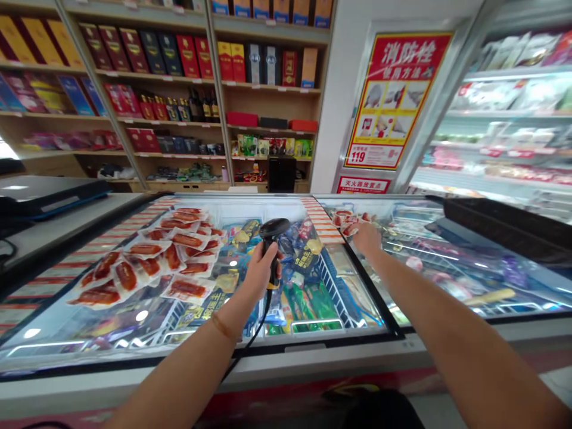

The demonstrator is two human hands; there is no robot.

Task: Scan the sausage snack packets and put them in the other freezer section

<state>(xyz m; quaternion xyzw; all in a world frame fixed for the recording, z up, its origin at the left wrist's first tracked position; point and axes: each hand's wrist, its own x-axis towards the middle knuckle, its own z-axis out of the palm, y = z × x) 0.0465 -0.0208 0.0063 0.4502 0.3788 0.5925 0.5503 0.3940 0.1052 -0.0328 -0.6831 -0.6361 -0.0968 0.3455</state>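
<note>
My left hand (263,268) is wrapped round the handle of a black barcode scanner (274,227), held above the glass top of a chest freezer. The scanner's cable trails down past my wrist. My right hand (367,239) reaches to the far side of the right-hand glass, its fingers closed at a small vacuum-packed sausage (349,229); the fingertips are partly blurred. A few similar packs lie beside it. On the left glass, many vacuum-packed reddish sausages (185,289) lie in a loose spread, apart from both hands.
Under the glass, the freezer (313,341) holds wire baskets with colourful packages. A dark flat device (58,196) stands at the left, and a long dark object (509,229) lies at the right. Behind are shelves (268,89) of boxes and bottles, a red poster (397,101) and a lit refrigerated display (504,137).
</note>
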